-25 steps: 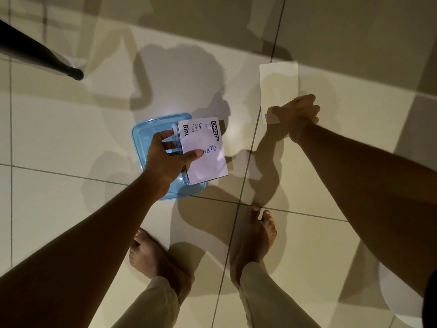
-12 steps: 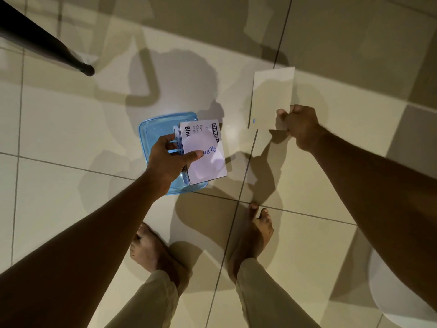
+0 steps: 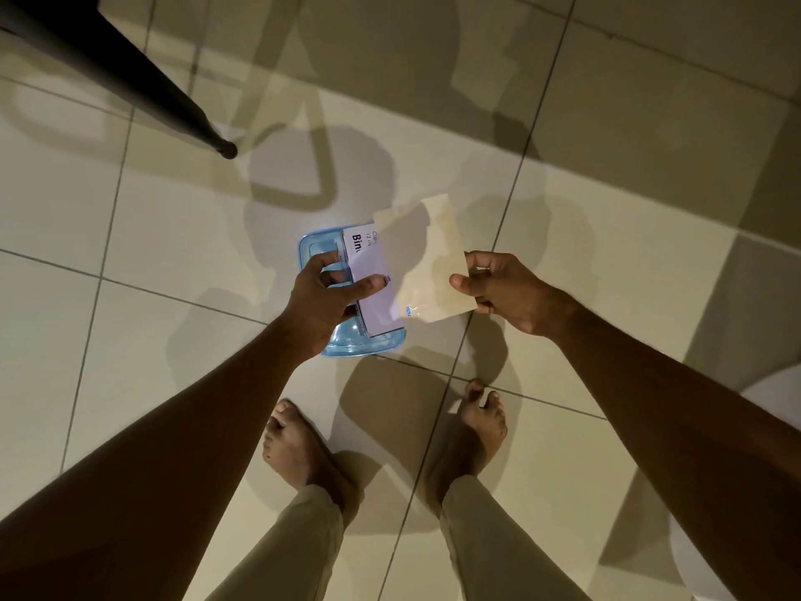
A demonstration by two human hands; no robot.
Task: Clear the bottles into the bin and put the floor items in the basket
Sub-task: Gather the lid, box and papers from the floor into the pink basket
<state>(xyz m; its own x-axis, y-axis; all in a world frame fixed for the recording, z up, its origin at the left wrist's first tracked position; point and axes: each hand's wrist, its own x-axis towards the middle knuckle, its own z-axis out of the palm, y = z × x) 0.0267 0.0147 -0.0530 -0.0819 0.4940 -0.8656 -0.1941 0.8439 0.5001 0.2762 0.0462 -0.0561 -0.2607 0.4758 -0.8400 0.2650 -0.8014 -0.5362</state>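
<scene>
My left hand (image 3: 328, 300) grips a clear blue plastic lid (image 3: 346, 340) together with a white printed card (image 3: 372, 275), held above the tiled floor. My right hand (image 3: 498, 292) pinches the right edge of a beige paper envelope (image 3: 433, 271) between thumb and fingers. The envelope is off the floor and overlaps the right side of the white card. No bottle, bin or basket shows in this view.
A dark furniture leg (image 3: 130, 75) slants down to the floor at the upper left. My two bare feet (image 3: 303, 453) stand on pale floor tiles below the hands. A white rounded object (image 3: 776, 392) sits at the right edge.
My right hand has lifted the beige envelope off the floor and carried it left, over the card in my left hand. The left hand has kept its hold.
</scene>
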